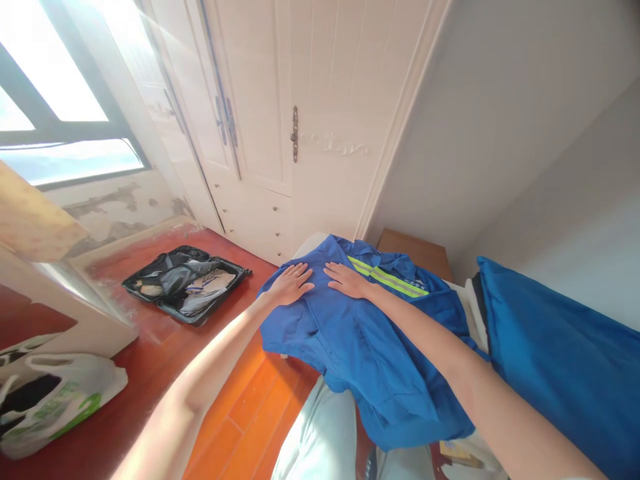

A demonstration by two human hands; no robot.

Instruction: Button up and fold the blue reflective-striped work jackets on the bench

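Observation:
A blue garment [345,340] with a yellow-green and grey reflective stripe [390,279] lies spread out in front of me, its near edge hanging down over my legs. My left hand [291,283] rests flat on its left part, fingers apart. Just to the right, my right hand [346,279] lies palm down on the same cloth, near the stripe, with its fingers stretched out. The two hands do not touch each other. What supports the garment is mostly hidden under it.
An open suitcase [187,283] with clothes lies on the red floor at left. A white plastic bag [75,400] stands at lower left. Beyond are a white wardrobe [260,100] and a brown box [415,252]. A blue cushion-like item [560,360] is at right.

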